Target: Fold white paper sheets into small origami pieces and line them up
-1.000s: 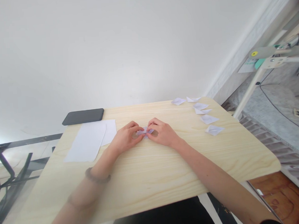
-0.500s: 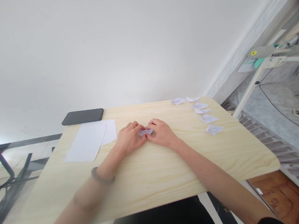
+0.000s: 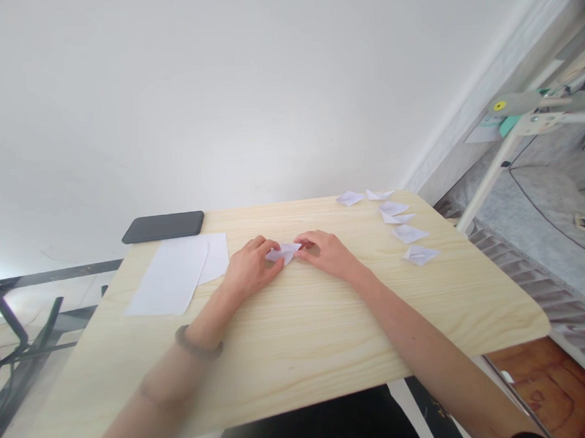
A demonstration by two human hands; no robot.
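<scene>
Between my hands, at the middle of the wooden table, is a small folded white paper boat. My left hand pinches its left end between thumb and fingers. At the boat's right tip, the thumb and fingers of my right hand close on the paper. Several similar paper boats, one of them the nearest boat, lie along the table's far right side. Flat white paper sheets overlap to the left of my left hand.
A dark phone lies at the back left corner, touching or just behind the sheets. Behind the table rises a white wall. A white metal frame stands off to the right, and dark metal legs are at the left.
My right hand has shifted slightly right, away from my left hand, to the boat's right tip. More of the paper boat shows between the hands now.
</scene>
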